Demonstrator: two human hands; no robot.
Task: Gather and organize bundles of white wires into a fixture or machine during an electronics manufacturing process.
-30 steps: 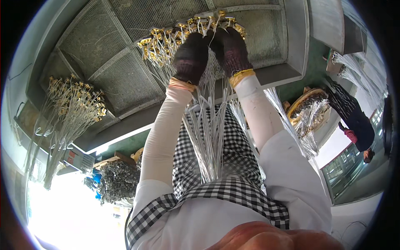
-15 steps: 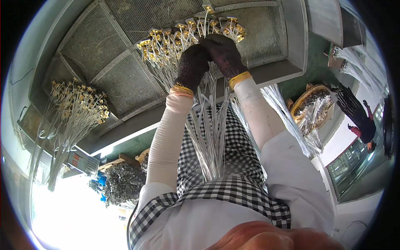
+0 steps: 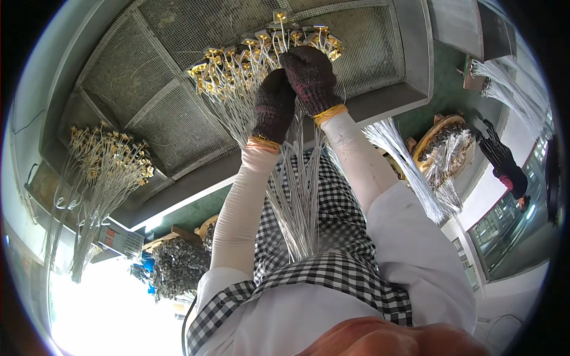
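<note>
Both my hands wear dark knitted gloves with yellow cuffs, side by side over the near part of a mesh-bottomed metal tray [image 3: 368, 53]. My right hand [image 3: 310, 77] is closed around a white wire, and one gold-coloured metal end piece [image 3: 279, 16] stands above the others beyond it. Just below and left, my left hand [image 3: 275, 104] is closed on white wires [image 3: 292, 202], whose tails hang down over the checked apron. The gloves hide the fingertips. Several more gold-ended wires [image 3: 217, 71] lie fanned on the mesh beside my left hand.
Another bunch of gold-ended wires [image 3: 113, 157] hangs over the tray's left edge. Below it, dark small metal pieces [image 3: 180, 267] fill a container. At right are white wire bundles [image 3: 404, 169], a round basket [image 3: 442, 148] of parts and a person [image 3: 510, 172] farther off.
My left hand has come slightly nearer to me. The single raised end piece has shifted a little left and nearer. Both hands stay closed, and the whole view has shifted slightly.
</note>
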